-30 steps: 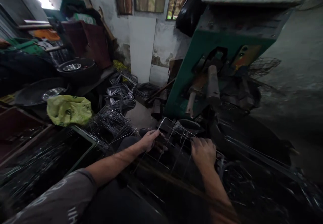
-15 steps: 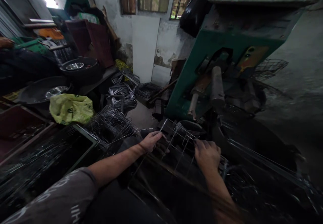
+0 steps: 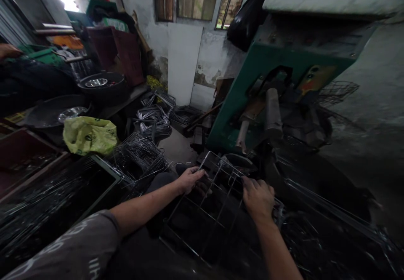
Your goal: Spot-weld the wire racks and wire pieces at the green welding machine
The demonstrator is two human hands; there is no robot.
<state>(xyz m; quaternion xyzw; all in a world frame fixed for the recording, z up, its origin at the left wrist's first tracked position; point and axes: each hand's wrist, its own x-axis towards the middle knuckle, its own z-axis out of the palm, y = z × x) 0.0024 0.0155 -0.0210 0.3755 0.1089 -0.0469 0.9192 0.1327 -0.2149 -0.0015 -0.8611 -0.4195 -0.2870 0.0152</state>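
A rectangular wire grid with thin crossing bars lies over my lap, its far end tilted up. My left hand is closed on its left edge wire, thumb on top. On the opposite side my right hand grips the right edge, fingers curled over the wire. A small wire loop shows on the grid's far part between my hands. Just beyond the grid stands a green machine with two thick metal rods pointing down toward it.
Stacked wire frames and a heap of wire pieces lie on the left. A yellow-green bag rests by a bin of wire rods. Loose metal parts lie to my right. Another person's hand shows far left.
The view has shifted slightly, so the surroundings sit a little lower. Both hands keep their hold on the grid, which shows more plainly over my lap.
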